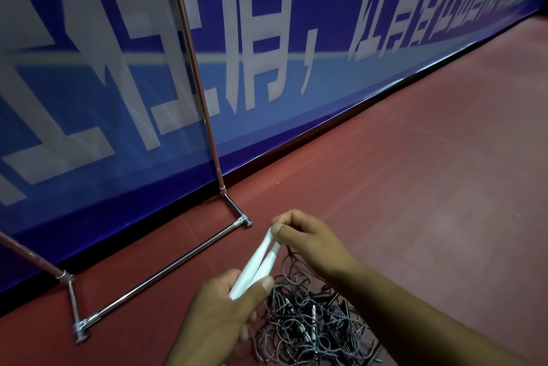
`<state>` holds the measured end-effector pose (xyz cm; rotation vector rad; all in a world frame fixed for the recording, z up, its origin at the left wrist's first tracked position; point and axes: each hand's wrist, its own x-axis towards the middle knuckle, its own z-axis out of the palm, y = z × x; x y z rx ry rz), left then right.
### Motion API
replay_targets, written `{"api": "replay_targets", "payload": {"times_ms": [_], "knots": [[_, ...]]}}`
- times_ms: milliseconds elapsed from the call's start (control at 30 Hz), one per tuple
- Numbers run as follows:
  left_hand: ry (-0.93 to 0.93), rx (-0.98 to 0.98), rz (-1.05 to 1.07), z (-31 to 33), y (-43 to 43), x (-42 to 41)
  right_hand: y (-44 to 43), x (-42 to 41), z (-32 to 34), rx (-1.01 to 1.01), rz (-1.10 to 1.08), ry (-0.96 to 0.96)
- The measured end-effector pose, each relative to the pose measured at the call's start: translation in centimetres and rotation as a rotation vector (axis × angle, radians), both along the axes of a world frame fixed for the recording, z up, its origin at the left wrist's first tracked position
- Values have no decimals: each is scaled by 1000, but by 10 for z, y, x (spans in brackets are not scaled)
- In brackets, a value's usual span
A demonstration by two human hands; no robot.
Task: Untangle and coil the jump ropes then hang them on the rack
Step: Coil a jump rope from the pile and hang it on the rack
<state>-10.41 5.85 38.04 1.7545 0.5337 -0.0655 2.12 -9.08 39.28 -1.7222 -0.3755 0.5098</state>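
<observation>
Two white jump-rope handles (257,262) stand side by side above the floor. My left hand (228,306) grips their lower ends. My right hand (305,235) pinches their upper ends, where a dark cord leaves them and drops down. Below my hands a tangled heap of dark jump ropes (311,324) lies on the red floor, with a few small white handle tips showing in it. The metal rack (166,270) stands to the left: a chrome base bar on the floor and two copper-coloured uprights rising out of view.
A blue banner wall (267,54) with large white characters runs behind the rack. Red floor (430,173) stretches to the right. The rack's short foot bars (237,211) stick out toward me at both ends.
</observation>
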Motion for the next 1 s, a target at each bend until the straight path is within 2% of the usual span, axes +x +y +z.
{"api": "replay_targets", "payload": {"times_ms": [100, 233, 433, 733, 800, 900, 1000], "knots": [[9, -54, 27, 3, -3, 0, -4, 0, -2, 136, 36, 72], [33, -125, 32, 6, -7, 1, -2, 0, -6, 153, 12, 38], [18, 10, -215, 4, 3, 0, -4, 7, -8, 169, -9, 131], [45, -21, -195, 1, 2, -3, -8, 18, -11, 231, -28, 246], [11, -28, -180, 0, 0, -5, -9, 19, -13, 209, -13, 214], [-58, -40, -133, -3, -2, -4, -9, 19, -17, 66, 50, 58], [-43, -64, -98, -10, 1, -3, -4, 17, -20, 24, -9, 7]]}}
